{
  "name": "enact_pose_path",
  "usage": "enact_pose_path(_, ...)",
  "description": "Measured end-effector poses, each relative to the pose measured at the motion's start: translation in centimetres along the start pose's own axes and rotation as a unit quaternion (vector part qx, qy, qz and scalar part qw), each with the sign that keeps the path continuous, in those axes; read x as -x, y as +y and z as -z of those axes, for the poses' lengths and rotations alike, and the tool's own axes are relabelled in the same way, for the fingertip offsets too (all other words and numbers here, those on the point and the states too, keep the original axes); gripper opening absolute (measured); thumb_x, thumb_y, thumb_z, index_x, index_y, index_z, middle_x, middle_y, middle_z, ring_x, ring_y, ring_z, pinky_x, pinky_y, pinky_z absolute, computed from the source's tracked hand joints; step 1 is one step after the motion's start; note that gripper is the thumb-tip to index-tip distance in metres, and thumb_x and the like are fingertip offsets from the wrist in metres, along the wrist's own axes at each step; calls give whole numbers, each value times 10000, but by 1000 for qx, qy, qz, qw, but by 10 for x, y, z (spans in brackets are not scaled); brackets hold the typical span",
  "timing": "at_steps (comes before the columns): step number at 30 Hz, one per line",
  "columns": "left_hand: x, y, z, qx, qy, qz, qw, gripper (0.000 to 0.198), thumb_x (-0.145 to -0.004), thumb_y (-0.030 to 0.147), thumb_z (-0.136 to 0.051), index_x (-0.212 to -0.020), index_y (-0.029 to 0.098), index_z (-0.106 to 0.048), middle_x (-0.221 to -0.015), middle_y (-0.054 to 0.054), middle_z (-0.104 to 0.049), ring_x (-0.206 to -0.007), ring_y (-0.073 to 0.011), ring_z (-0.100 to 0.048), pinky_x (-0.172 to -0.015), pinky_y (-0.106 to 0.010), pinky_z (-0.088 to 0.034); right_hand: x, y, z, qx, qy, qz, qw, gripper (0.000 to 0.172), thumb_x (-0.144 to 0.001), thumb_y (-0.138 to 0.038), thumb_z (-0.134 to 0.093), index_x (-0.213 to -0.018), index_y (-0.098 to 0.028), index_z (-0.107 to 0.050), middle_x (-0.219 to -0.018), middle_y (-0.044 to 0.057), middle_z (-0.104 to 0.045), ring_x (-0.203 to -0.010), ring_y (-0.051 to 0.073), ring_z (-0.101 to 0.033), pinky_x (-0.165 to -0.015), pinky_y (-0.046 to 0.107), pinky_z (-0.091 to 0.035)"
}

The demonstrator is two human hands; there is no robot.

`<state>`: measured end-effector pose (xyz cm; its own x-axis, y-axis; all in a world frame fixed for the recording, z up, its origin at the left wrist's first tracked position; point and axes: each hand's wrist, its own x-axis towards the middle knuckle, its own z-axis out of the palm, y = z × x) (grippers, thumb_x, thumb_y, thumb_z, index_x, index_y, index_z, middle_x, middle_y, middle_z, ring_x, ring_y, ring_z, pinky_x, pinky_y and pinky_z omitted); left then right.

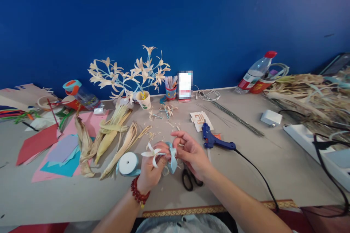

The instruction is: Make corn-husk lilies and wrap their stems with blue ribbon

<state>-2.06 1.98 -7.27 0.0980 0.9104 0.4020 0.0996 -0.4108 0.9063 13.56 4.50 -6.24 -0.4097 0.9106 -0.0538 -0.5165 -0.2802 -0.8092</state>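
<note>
My left hand point(151, 172) is closed around the stem of a cream husk flower point(153, 151), whose pointed petals spread to the left. Pale blue ribbon point(173, 161) loops down between my two hands. The fingers of my right hand point(194, 154) pinch the ribbon near the stem; the exact grip is partly hidden. Left of my left hand, a roll of the same blue ribbon point(128, 164) rests on the table. Black-handled scissors point(187, 181) lie under my right wrist, their blades mostly covered. A blue hot glue gun point(216, 141) lies to the right, trailing its cord.
Behind my hands, a paper cup point(144, 102) holds several finished flowers. Dried corn husks point(111, 142) and coloured paper point(58, 158) cover the left side. Thin wires point(237, 119), a white power strip point(314, 149) and a tilted bottle point(253, 74) are on the right.
</note>
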Motion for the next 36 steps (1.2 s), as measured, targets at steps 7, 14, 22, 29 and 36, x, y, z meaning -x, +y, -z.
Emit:
enact_pose_path(7,0,2,2,10,-17,11,1000,90,-897,199,-526,-863,171,-605,-791,-50,-624,-716,-166,-597,-642,-277,-494,1,-1,-1,6,11,32,999,400,-755,-234,-754,-1103,-241,-558,-804,-46,-523,-602,87,-584,-594,224,-519)
enact_pose_path(14,4,-4,0,22,11,19,1000,51,-870,201,-558,-854,171,-596,-792,-41,-622,-720,-164,-605,-631,-266,-502,3,-2,-4,21,17,63,998,405,-763,-245,-738,-1113,-258,-535,-818,-46,-507,-621,86,-568,-595,224,-506)
enact_pose_path(22,3,-3,-3,85,26,24,996,5,-849,172,-582,-847,176,-582,-759,-10,-581,-598,-127,-592,-543,-249,-498,7,-2,-4,109,5,128,986,433,-825,-307,-673,-1209,-263,-478,-871,2,-518,-685,124,-533,-610,255,-474)
enact_pose_path(29,1,-2,1,53,30,-17,998,38,-858,163,-573,-855,185,-604,-724,-5,-584,-612,-145,-590,-569,-284,-494,6,-8,0,211,65,238,946,426,-850,-233,-635,-1247,-266,-486,-979,42,-541,-891,180,-532,-836,346,-453)
enact_pose_path(36,4,4,9,-61,7,-114,992,211,-841,100,-564,-966,251,-640,-817,-64,-684,-786,-234,-646,-701,-412,-531,6,-17,-2,207,107,264,936,359,-844,-187,-623,-1181,-257,-523,-951,36,-553,-864,170,-541,-813,332,-459)
